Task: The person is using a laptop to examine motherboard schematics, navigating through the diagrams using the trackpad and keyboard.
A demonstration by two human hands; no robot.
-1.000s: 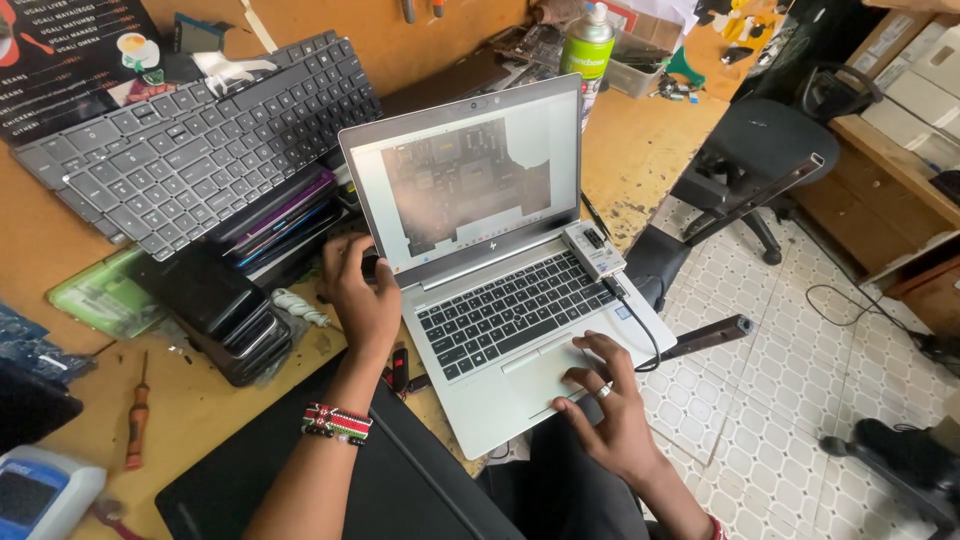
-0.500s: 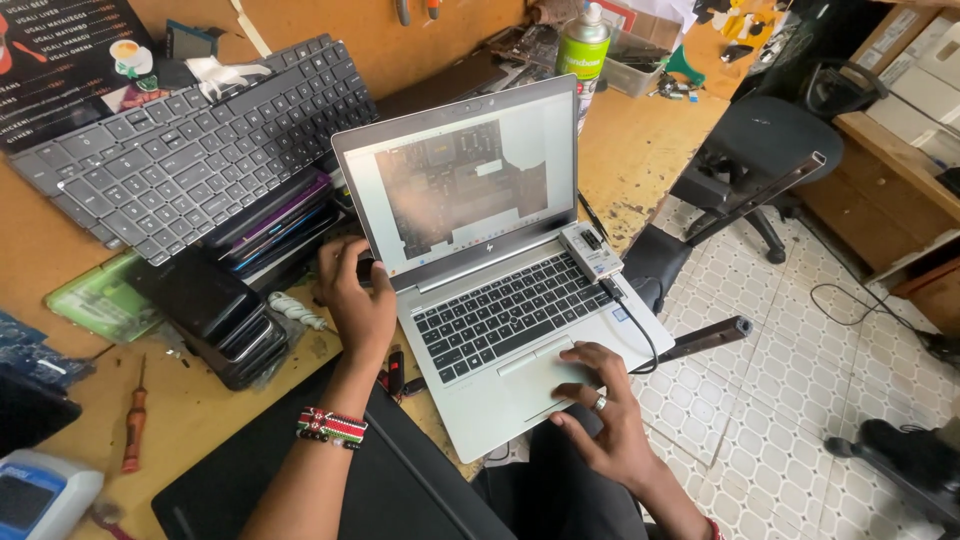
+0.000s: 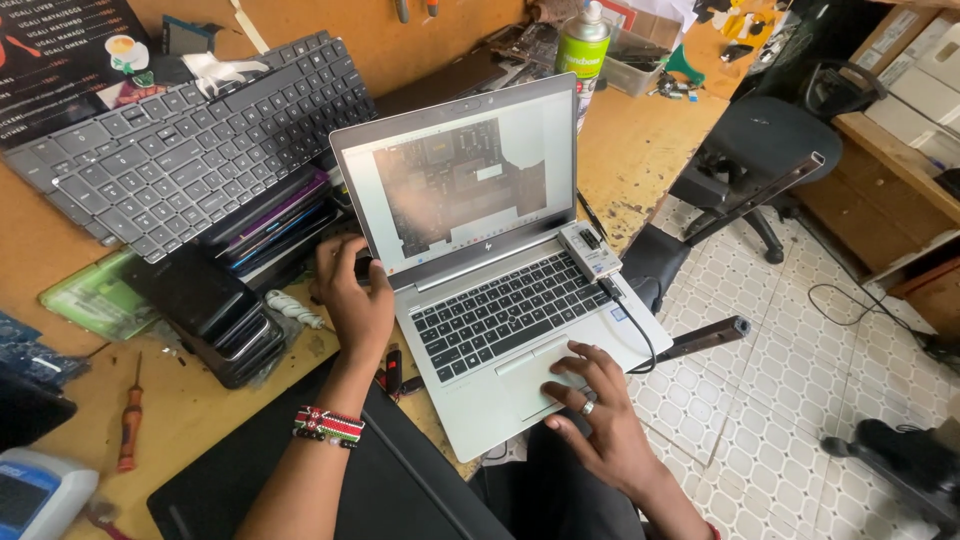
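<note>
An open silver laptop (image 3: 500, 290) was set at the edge of a cluttered orange workbench (image 3: 640, 150). The right hand (image 3: 600, 420) was laid on its touchpad (image 3: 535, 378), fingers loosely spread. The left hand (image 3: 352, 300) was curled against the laptop's left edge, beside stacked keyboards (image 3: 190, 150); whether it gripped anything could not be told.

Materials and finishes at the bench

Laptop (image 3: 520, 330): matt silver metal casing. Loose keyboards (image 3: 200, 150): matt dark plastic. Workbench (image 3: 640, 150): worn, stained wood. Floor (image 3: 800, 400): glossy patterned tile. Office chair (image 3: 760, 150): black fabric.
</note>
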